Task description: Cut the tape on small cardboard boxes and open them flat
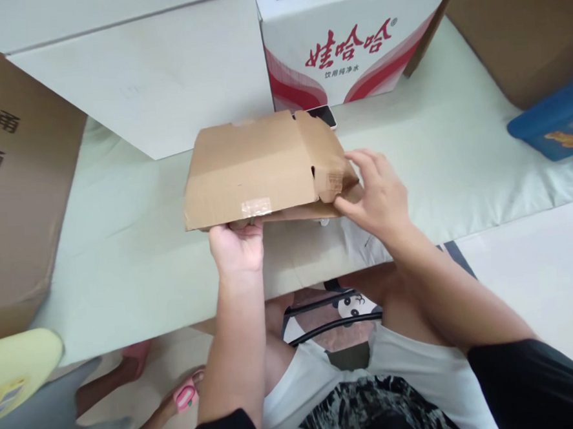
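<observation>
A small brown cardboard box (249,162) is held tilted above the pale green covered surface. Clear tape shines on its near edge, and its right end flap is partly folded. My left hand (237,246) grips the near left edge from below, its fingertips hidden under the cardboard. At the right end, my right hand (377,193) pinches the flap between thumb and fingers. Behind the box a dark-screened phone (324,116) shows in part.
Large white cartons (162,80) and a red-and-white water carton (349,55) stand behind. Brown cartons (17,179) flank both sides. A blue package (553,124) lies at right. Another person's legs and pink sandals (186,397) show below left, beside a yellow-green object (23,360).
</observation>
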Action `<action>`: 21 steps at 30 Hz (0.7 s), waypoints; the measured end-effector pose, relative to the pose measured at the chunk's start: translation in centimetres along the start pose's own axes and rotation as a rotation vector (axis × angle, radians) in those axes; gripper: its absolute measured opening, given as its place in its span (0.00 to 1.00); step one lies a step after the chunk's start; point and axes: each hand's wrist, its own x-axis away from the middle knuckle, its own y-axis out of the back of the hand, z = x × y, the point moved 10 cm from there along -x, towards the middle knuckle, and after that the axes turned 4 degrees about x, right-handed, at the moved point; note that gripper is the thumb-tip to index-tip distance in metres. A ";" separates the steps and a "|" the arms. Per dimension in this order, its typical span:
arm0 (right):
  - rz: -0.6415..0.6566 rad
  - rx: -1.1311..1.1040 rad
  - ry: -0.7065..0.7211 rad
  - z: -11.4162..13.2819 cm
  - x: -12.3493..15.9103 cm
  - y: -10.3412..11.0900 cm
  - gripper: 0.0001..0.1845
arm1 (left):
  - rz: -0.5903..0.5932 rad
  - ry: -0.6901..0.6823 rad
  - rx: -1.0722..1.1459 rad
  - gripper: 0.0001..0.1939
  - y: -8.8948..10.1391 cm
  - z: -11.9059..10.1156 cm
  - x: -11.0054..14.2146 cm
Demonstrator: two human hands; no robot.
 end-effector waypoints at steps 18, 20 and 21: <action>0.053 -0.221 0.104 -0.7 -0.4 0.1 0.27 | 0.021 0.030 -0.013 0.13 -1.1 0.3 0.6; 0.089 -0.275 0.121 -0.7 -0.3 -0.2 0.27 | 0.085 0.016 -0.031 0.14 -1.5 -0.5 0.8; 0.110 -0.302 0.128 -0.8 -0.3 -0.4 0.28 | 0.111 0.013 -0.030 0.15 -1.6 -0.9 1.0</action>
